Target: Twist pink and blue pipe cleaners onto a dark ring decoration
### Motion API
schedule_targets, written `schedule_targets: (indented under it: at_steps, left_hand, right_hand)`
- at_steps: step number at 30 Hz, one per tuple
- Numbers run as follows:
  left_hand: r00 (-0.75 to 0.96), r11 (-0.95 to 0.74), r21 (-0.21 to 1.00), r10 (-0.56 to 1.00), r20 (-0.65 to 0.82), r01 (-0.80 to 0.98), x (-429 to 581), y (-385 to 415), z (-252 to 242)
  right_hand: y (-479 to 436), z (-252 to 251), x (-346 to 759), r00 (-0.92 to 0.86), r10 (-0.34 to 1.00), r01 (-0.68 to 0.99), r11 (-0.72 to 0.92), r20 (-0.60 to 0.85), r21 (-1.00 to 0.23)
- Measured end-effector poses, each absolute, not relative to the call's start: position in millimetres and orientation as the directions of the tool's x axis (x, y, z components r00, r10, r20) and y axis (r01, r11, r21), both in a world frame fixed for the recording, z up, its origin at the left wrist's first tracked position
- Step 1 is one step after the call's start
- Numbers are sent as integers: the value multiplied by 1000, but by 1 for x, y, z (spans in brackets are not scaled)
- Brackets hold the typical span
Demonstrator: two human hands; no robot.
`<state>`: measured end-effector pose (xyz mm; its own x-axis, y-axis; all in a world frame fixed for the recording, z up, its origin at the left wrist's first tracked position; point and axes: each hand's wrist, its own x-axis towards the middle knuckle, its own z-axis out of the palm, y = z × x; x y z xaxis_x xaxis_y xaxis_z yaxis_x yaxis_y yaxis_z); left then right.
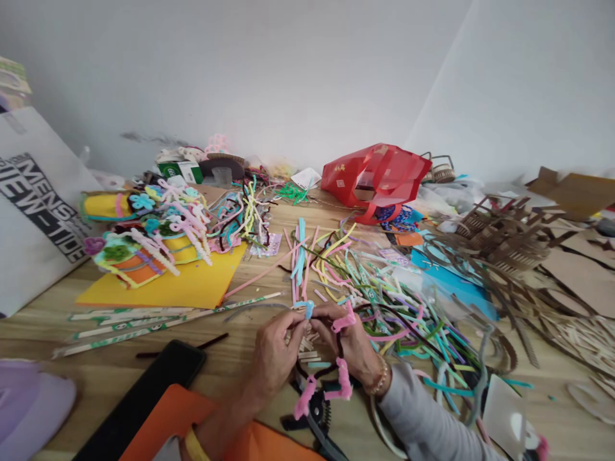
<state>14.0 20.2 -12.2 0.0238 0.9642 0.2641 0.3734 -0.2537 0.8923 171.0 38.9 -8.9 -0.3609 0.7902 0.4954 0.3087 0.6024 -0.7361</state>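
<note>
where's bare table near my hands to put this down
Bare wood lies between the printed paper strips and the black tablet, out to the lilac cloth. Past the right hand, loose pipe cleaners and cardboard scraps crowd the table.

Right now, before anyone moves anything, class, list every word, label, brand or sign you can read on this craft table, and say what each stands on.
"MENS": black lettering on the white bag.
"IEW-TIDE": same bag, beginning unclear.
Red bag: small gold characters, too small to read.
Green box: white print, too blurred to read.
</note>
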Motion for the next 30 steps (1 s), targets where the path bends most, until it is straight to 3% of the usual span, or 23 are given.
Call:
schedule_targets:
  at_steps: [9, 14, 20, 26, 30]
  left_hand:
    - [83, -465, 717, 862, 499, 519, 14, 21, -20]
    - [100, -499, 697, 843, 529, 515, 15, 21, -22]
    - [156, -540, 677, 825, 543, 500, 13, 22, -21]
    - [173, -556, 674, 817, 550, 487, 12, 24, -20]
    - [157, -526, 720, 842, 517, 452, 13, 24, -20]
  right_hand:
    - [36, -8, 171, -339, 784, 334, 617, 520, -712]
    - [35, -5, 172, -358, 790, 293, 601, 497, -744]
    - [33, -11, 173, -315, 873, 293, 463, 372, -837]
    - [36, -20, 168, -307, 922, -58, 231, 237, -971]
    - [39, -20, 167, -276, 938, -100, 189, 209, -977]
